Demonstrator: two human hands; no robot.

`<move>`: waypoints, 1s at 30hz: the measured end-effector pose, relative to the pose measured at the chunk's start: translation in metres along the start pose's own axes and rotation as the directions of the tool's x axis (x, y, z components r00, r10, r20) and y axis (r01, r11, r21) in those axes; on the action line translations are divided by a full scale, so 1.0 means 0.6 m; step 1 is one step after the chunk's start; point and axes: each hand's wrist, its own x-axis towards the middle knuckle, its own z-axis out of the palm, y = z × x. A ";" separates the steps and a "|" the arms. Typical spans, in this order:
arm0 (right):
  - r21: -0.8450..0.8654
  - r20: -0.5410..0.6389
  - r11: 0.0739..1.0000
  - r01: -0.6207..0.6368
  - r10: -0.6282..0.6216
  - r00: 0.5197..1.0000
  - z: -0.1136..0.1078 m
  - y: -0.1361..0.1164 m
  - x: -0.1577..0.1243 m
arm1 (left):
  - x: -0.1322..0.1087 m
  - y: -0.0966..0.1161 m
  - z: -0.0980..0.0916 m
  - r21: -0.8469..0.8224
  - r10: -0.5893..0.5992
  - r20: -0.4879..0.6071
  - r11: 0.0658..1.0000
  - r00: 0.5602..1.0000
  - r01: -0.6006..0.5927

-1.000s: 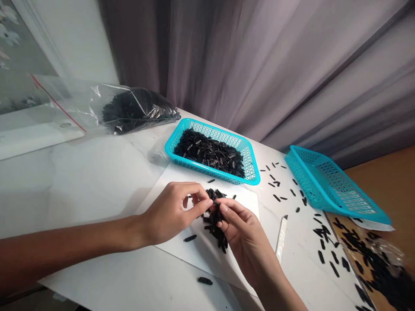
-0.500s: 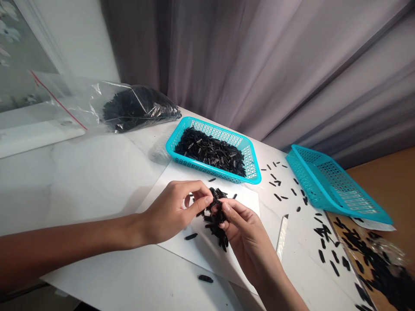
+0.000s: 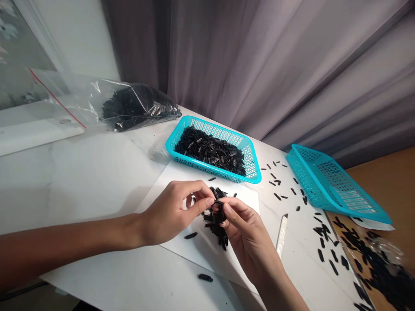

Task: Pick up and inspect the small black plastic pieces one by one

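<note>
My left hand (image 3: 173,211) and my right hand (image 3: 244,235) meet above a heap of small black plastic pieces (image 3: 215,226). Between their fingertips is a small black piece (image 3: 218,202), pinched from both sides. My right palm hides part of the heap. The heap rests on a white sheet (image 3: 201,261), with a single black piece (image 3: 191,235) lying close to my left wrist. Another black piece (image 3: 205,277) lies nearer the front, past the sheet's edge.
A turquoise basket (image 3: 210,169) full of black pieces stands beyond the sheet. A tilted turquoise basket (image 3: 333,185) sits at the right. Loose pieces (image 3: 277,196) and a pale strip (image 3: 282,235) lie on the white table (image 3: 81,185). A clear bag (image 3: 139,108) holds more.
My fingertips have come closer together around the small black piece. The view has shifted very slightly, and the baskets and bag sit a little differently in the picture.
</note>
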 end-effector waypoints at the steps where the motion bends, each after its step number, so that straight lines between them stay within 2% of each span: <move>1: 0.007 -0.001 1.000 0.006 -0.006 1.000 0.000 0.000 0.000 | 0.000 0.000 0.000 0.000 0.002 -0.002 1.000 1.000 -0.002; 4: 0.041 -0.010 0.999 0.016 -0.015 1.000 0.000 0.001 0.000 | -0.002 -0.001 0.001 0.003 0.010 -0.005 1.000 1.000 -0.010; 9: 0.103 -0.058 0.994 -0.042 0.048 0.997 0.003 -0.001 0.000 | 0.003 -0.001 -0.001 0.086 0.018 -0.043 0.996 0.999 -0.015; 12: 0.129 -0.110 0.990 -0.062 0.076 0.991 0.004 0.000 0.002 | 0.030 -0.010 -0.031 0.266 0.148 -0.193 0.959 0.970 -0.093; 14: 0.146 -0.124 0.986 -0.076 0.095 0.988 0.004 0.001 0.002 | 0.056 -0.022 -0.064 0.517 0.301 -0.310 0.849 0.902 -0.105; 15: 0.155 -0.130 0.984 -0.084 0.105 0.986 0.003 0.001 0.003 | 0.069 -0.030 -0.081 0.639 0.325 -0.299 0.766 0.897 -0.065; 17: 0.171 -0.145 0.981 -0.097 0.122 0.982 0.003 0.002 0.003 | 0.090 -0.045 -0.108 0.684 0.326 -0.289 0.728 0.900 -0.045; 19: 0.178 -0.166 0.979 -0.101 0.131 0.977 0.004 0.001 0.003 | 0.098 -0.053 -0.117 0.703 0.336 -0.274 0.710 0.901 -0.051; 21: 0.179 -0.179 0.979 -0.093 0.125 0.976 0.004 0.001 0.003 | 0.091 -0.053 -0.105 0.708 0.375 -0.220 0.696 0.901 -0.117; 23: 0.173 -0.170 0.982 -0.070 0.100 0.980 0.006 0.002 0.003 | 0.073 -0.046 -0.078 0.680 0.428 -0.095 0.687 0.899 -0.255; 25: 0.152 -0.130 0.988 -0.032 0.052 0.990 0.007 0.004 0.002 | 0.052 -0.039 -0.046 0.547 0.503 0.089 0.696 0.859 -0.465; 26: 0.134 -0.103 0.991 -0.011 0.025 0.994 0.007 0.005 0.002 | 0.042 -0.037 -0.032 0.466 0.526 0.133 0.715 0.840 -0.522; 28: 0.097 -0.067 0.995 0.026 -0.019 0.998 0.007 0.008 0.001 | 0.028 -0.037 -0.011 0.371 0.549 0.153 0.739 0.822 -0.563; 30: 0.073 -0.062 0.996 0.044 -0.039 0.997 0.006 0.010 0.001 | 0.021 -0.042 -0.002 0.332 0.547 0.116 0.766 0.829 -0.551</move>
